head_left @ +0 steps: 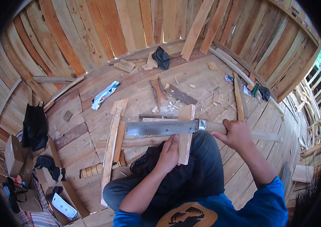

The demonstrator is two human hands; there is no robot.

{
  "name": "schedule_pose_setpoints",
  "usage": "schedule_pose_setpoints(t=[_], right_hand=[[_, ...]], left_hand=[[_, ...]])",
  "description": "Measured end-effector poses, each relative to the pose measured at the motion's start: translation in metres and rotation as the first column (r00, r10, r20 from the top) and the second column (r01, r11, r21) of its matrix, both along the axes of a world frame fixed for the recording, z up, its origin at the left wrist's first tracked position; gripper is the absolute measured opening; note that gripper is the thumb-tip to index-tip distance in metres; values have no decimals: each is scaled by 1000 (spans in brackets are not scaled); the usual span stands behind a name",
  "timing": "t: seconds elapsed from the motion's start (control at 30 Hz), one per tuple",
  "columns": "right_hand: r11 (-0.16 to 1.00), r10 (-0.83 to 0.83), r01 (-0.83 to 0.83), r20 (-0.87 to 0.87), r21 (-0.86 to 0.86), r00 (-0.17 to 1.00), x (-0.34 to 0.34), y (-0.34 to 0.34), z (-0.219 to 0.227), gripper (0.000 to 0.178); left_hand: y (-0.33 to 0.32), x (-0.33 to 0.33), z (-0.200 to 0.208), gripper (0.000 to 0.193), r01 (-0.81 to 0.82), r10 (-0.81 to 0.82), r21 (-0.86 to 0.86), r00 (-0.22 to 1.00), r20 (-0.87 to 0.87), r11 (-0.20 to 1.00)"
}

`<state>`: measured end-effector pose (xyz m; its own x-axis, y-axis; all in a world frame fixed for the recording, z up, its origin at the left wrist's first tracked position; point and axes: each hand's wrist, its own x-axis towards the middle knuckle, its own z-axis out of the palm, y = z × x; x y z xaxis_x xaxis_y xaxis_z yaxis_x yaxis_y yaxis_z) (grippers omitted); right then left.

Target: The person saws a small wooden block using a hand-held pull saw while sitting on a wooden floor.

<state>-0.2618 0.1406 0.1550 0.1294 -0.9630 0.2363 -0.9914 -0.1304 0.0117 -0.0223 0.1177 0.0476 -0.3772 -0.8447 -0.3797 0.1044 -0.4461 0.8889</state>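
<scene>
My right hand (pixel 238 135) is closed round the long wooden handle of a handsaw (pixel 160 128). Its wide metal blade points left, teeth down, and passes over a short pale board (pixel 185 145). A shiny metal collar joins blade and handle, and the handle's far end looks blurred. My left hand (pixel 169 153) grips the board by its left edge, just below the blade. The board stands lengthwise in front of my bent legs. Whether the teeth touch the wood cannot be made out.
Long planks (pixel 111 151) lie to the left of my legs. Bark-edged offcuts (pixel 181 94) and chips litter the floor ahead. Cardboard boxes (pixel 13 155) and a black bag (pixel 35 126) stand at left. Another plank (pixel 239 96) lies at right. Board walls (pixel 130 22) enclose the space.
</scene>
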Motion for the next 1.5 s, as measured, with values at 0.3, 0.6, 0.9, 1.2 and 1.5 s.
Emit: schedule_pose_setpoints(t=[0.3,0.6,0.9,1.2,1.5], right_hand=[[996,23,-27,-56,-79,998,-17,-6,-12,70],[946,142,-165,-102,-279,985,-21,-14,-29,68],[965,165,-166,-21,-204,986,-15,-21,-27,66],[994,91,-88,52,-64,994,-13,-9,-24,66],[919,189,-207,-85,-337,978,-13,-26,-27,66]], left_hand=[[4,-8,5,37,-19,17,-15,986,-167,1000],[7,3,11,32,73,29,307,948,-316,949],[12,7,12,35,75,-29,123,940,-340,990],[6,-4,-12,38,-164,278,-706,959,49,689],[27,-9,33,41,-60,98,141,956,-278,988]])
